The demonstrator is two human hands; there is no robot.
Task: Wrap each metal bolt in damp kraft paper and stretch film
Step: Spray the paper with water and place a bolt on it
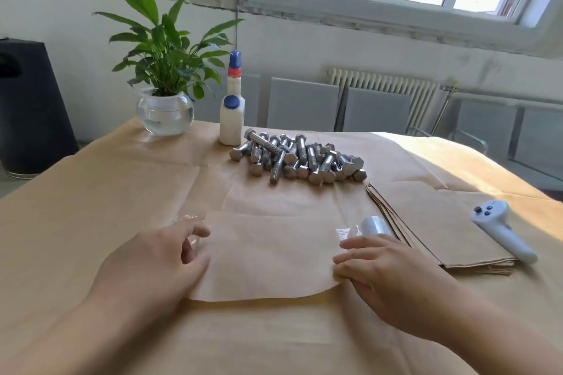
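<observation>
- Table [91,192]: covered with brown kraft paper, creased in several places.
- Sheet [268,256]: a single piece of kraft paper lies flat at the near centre of the table, between the two hands. Its near edge curves.
- Left hand [158,262]: rests on the left edge of the sheet, fingers loosely spread and slightly bent, holding nothing. A patch of clear film [190,218] lies on the table just beyond the fingertips.
- Right hand [387,271]: lies at the right edge of the sheet, fingers extended toward the left. The fingertips touch the sheet's edge; whether they pinch it cannot be told.
- Film roll [376,225]: lies on its side just beyond the right hand, with a short clear tail extending left onto the sheet.
- Bolts [298,158]: a heap of hex-head metal bolts lies beyond the sheet, at mid-table, apart from both hands. None is on the sheet.
- Paper stack [441,228]: cut kraft sheets, stacked to the right of the film roll.
- Controller [499,228]: white, with dark buttons, lies on the right part of the paper stack.
- Bottle [232,113]: white with blue cap, stands upright just left of the bolts, at the far side.
- Plant [164,70]: green, in a clear glass bowl, stands at the far left of the table.
</observation>
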